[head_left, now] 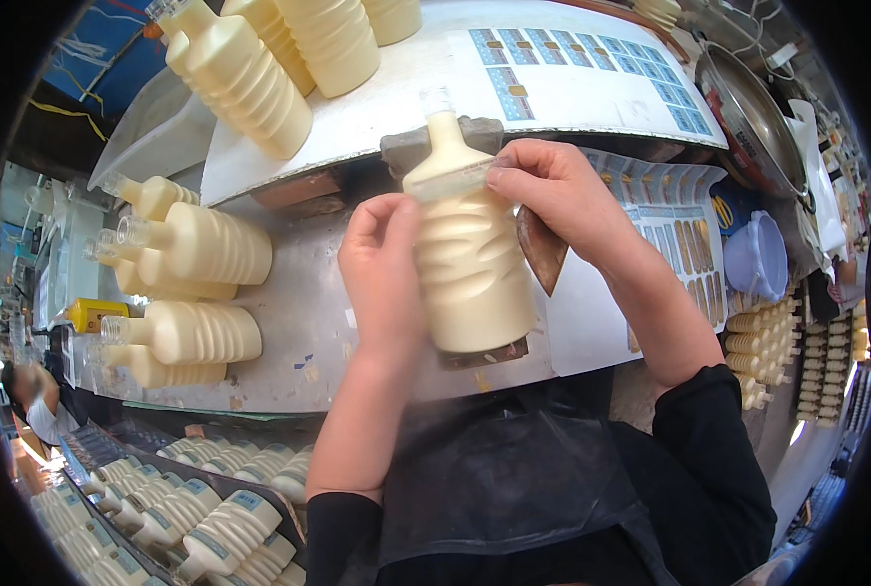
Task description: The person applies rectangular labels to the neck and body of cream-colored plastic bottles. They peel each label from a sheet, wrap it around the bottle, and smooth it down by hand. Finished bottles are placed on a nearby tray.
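A cream-coloured plastic bottle (474, 303) with wavy ridges and a clear threaded neck lies before me, neck pointing away. Its shoulder end is by a grey block (406, 151), and a dark brown support (499, 354) shows under its base. Across the upper body runs a translucent label strip (453, 182). My left hand (382, 259) is closed, thumb and forefinger at the strip's left end. The right end is pinched by my right hand (552, 190). A brown triangular blade-like piece (541, 252) juts out below my right hand; how it is held is hidden.
Similar bottles (215, 244) lie on the left of the metal table, and others (245, 78) stand on the raised white board. Blue label sheets (552, 49) lie at the back. To the right are a light-blue bucket (758, 256) and a metal pan (753, 107). Labelled bottles (220, 532) fill crates lower left.
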A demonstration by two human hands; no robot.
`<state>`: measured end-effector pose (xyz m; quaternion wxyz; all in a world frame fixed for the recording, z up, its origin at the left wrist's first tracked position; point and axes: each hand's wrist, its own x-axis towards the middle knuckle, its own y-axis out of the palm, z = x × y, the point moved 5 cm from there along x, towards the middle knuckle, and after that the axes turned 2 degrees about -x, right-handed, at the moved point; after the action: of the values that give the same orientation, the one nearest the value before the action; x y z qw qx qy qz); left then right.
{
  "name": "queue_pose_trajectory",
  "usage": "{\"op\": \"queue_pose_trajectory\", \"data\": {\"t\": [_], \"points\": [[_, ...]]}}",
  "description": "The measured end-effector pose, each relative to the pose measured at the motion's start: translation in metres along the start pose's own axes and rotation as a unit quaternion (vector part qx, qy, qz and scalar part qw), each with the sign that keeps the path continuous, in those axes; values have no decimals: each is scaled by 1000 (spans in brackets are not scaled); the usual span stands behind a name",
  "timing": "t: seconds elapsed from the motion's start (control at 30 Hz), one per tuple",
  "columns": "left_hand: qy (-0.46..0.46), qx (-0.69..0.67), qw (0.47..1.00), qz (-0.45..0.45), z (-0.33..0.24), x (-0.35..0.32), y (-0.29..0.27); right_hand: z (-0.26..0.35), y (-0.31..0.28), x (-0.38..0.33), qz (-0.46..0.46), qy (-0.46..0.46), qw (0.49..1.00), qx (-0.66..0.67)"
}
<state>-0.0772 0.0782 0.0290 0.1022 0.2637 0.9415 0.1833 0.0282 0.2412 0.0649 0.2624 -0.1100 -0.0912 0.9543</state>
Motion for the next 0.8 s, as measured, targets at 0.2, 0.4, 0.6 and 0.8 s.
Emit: {"op": "queue_pose_trajectory", "data": {"t": [0.2, 0.4, 0.6, 0.8], "points": [[-16, -20, 1000, -10, 13, 22, 4, -6, 3, 2, -42, -34, 999, 7], [-24, 14, 1000, 8, 17, 28, 4, -14, 3, 1, -49, -38, 997, 45], [-34, -25, 999, 4, 20, 26, 3, -13, 3, 2, -56, -42, 997, 33], [-48, -44, 998, -5, 22, 26, 1, -13, 4, 0, -67, -36, 997, 24]]}}
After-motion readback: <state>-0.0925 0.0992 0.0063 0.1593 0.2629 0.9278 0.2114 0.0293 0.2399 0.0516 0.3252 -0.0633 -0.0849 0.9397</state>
